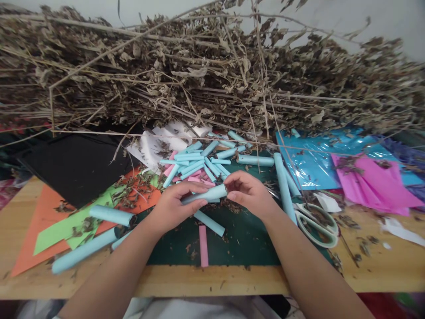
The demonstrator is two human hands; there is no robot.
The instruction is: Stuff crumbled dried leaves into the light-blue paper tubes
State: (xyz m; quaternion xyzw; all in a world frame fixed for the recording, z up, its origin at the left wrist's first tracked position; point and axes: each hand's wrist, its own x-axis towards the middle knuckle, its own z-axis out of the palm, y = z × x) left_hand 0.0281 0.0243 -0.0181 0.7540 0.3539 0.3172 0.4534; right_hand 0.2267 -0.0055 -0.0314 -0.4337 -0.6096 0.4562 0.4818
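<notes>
Rolling stage: left hand (172,206) and right hand (247,192) grip one light-blue paper tube (207,193); many finished tubes (199,161) lie piled; flat sheets (49,221) remain unrolled.

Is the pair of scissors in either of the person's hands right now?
No, the scissors lie on the table to the right, while the left hand and right hand hold a light blue paper roll.

No text, label, brand, number or sign can be read anywhere in the view. The coloured paper sheets, the rolled paper tubes and the plastic bags on the worktop (381,270) all show plain surfaces without print, and the scissors carry no legible marking.
</notes>
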